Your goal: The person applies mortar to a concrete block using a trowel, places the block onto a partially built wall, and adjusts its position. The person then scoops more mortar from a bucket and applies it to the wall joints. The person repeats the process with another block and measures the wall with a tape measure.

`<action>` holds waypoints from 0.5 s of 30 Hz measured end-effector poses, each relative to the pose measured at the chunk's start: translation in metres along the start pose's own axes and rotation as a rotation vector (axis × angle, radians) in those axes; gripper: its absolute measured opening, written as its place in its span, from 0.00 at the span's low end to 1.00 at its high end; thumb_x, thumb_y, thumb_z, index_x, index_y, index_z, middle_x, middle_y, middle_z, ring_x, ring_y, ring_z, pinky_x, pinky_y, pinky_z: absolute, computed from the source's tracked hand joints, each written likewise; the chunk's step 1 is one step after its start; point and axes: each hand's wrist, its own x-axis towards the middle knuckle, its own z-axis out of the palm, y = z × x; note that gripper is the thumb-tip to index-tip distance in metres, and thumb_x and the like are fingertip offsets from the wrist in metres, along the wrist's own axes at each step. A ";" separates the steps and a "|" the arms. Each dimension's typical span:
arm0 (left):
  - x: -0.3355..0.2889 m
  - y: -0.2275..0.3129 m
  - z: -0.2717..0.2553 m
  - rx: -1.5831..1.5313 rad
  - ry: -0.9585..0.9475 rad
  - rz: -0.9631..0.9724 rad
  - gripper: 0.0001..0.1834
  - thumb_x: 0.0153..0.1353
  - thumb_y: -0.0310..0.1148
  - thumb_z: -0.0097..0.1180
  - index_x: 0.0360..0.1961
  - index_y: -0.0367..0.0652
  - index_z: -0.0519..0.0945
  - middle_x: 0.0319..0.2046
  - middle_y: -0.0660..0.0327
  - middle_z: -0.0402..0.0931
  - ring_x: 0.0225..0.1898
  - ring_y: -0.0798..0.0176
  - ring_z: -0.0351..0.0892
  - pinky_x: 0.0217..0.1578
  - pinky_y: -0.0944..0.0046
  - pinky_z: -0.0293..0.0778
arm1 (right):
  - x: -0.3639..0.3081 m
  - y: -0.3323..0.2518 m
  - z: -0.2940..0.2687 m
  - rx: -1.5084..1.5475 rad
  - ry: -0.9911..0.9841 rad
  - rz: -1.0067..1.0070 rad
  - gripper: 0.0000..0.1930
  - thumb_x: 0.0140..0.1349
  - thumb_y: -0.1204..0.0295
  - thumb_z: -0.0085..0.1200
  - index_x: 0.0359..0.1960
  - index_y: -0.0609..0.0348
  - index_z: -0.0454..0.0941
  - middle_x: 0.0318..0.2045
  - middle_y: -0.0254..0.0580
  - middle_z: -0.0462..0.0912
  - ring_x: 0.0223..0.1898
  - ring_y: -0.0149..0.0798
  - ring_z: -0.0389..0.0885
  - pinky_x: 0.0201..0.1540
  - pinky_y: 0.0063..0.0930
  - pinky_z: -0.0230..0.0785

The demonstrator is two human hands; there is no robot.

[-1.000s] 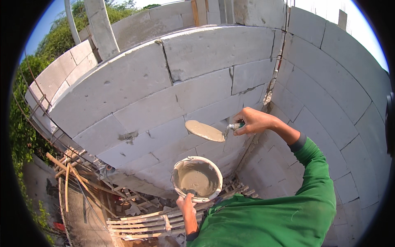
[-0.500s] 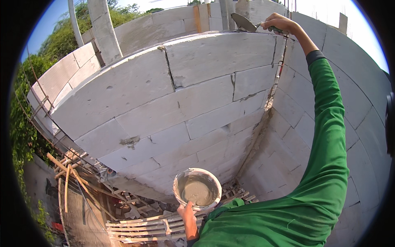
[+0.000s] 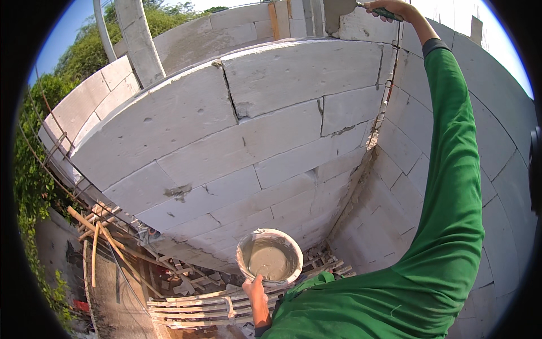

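My right hand (image 3: pixel 389 10) is raised at the top of the view, fingers wrapped round the dark green handle of a trowel (image 3: pixel 389 14). It is next to a pale block (image 3: pixel 367 27) standing on top of the wall at its right end. Grey mortar or the trowel's blade covers the block's left end; which of them I cannot tell. Low in the middle, my left hand (image 3: pixel 257 292) grips the near rim of a whitish bucket (image 3: pixel 298 270). Inside the bucket lies wet grey mortar (image 3: pixel 268 261).
A pale block wall (image 3: pixel 226 141) spans the view in front of me and meets another block wall (image 3: pixel 497 147) at the right corner. Below are bamboo poles (image 3: pixel 197 311) and rubble. Bent rebar (image 3: pixel 59 141) sticks out at the left, near a concrete post (image 3: pixel 137 42).
My right hand has risen with the trowel from the wall's top edge to the end of the standing block. My left hand and the bucket have hardly moved.
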 end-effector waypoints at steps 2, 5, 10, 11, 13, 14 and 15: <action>-0.002 0.004 0.004 0.054 -0.002 -0.063 0.24 0.57 0.23 0.61 0.57 0.30 0.80 0.42 0.58 0.83 0.33 0.68 0.78 0.31 0.69 0.70 | -0.001 0.006 -0.007 0.014 0.029 -0.005 0.26 0.68 0.46 0.58 0.47 0.59 0.88 0.27 0.28 0.81 0.21 0.20 0.74 0.20 0.19 0.66; -0.012 0.019 0.014 0.086 -0.004 -0.074 0.21 0.57 0.23 0.60 0.53 0.30 0.81 0.39 0.56 0.83 0.30 0.66 0.78 0.26 0.66 0.71 | 0.000 0.016 -0.014 0.037 0.092 -0.027 0.27 0.68 0.45 0.58 0.48 0.58 0.88 0.28 0.28 0.81 0.22 0.19 0.74 0.22 0.18 0.66; -0.021 0.027 0.025 0.019 0.017 -0.178 0.11 0.53 0.23 0.60 0.39 0.33 0.80 0.28 0.58 0.79 0.21 0.63 0.78 0.17 0.60 0.74 | 0.010 0.025 -0.015 0.146 0.294 -0.169 0.27 0.68 0.45 0.58 0.50 0.57 0.88 0.30 0.26 0.81 0.23 0.18 0.74 0.24 0.17 0.67; -0.023 0.028 0.028 -0.050 0.021 -0.157 0.11 0.53 0.23 0.60 0.38 0.32 0.79 0.28 0.58 0.78 0.22 0.61 0.79 0.21 0.58 0.79 | 0.003 0.018 -0.007 0.203 0.336 -0.074 0.27 0.69 0.44 0.57 0.55 0.52 0.86 0.33 0.23 0.81 0.26 0.17 0.72 0.28 0.15 0.65; -0.020 0.018 0.023 -0.038 0.024 -0.147 0.14 0.53 0.23 0.59 0.41 0.29 0.79 0.31 0.56 0.79 0.26 0.57 0.83 0.31 0.53 0.88 | -0.022 -0.015 0.012 0.294 0.385 -0.073 0.26 0.72 0.50 0.54 0.52 0.65 0.84 0.22 0.27 0.73 0.20 0.22 0.64 0.23 0.20 0.56; -0.022 0.015 0.024 -0.043 0.072 -0.117 0.16 0.53 0.22 0.59 0.44 0.28 0.79 0.32 0.55 0.80 0.27 0.57 0.84 0.31 0.54 0.88 | -0.035 -0.029 0.037 0.370 0.340 -0.121 0.27 0.74 0.51 0.52 0.54 0.67 0.83 0.22 0.26 0.71 0.20 0.20 0.63 0.21 0.20 0.54; -0.017 0.005 0.021 0.003 0.094 -0.118 0.17 0.53 0.23 0.60 0.45 0.29 0.80 0.32 0.55 0.81 0.29 0.58 0.85 0.32 0.56 0.87 | -0.058 -0.046 0.064 0.410 0.272 -0.150 0.24 0.76 0.52 0.50 0.49 0.65 0.83 0.22 0.24 0.69 0.18 0.18 0.61 0.20 0.18 0.50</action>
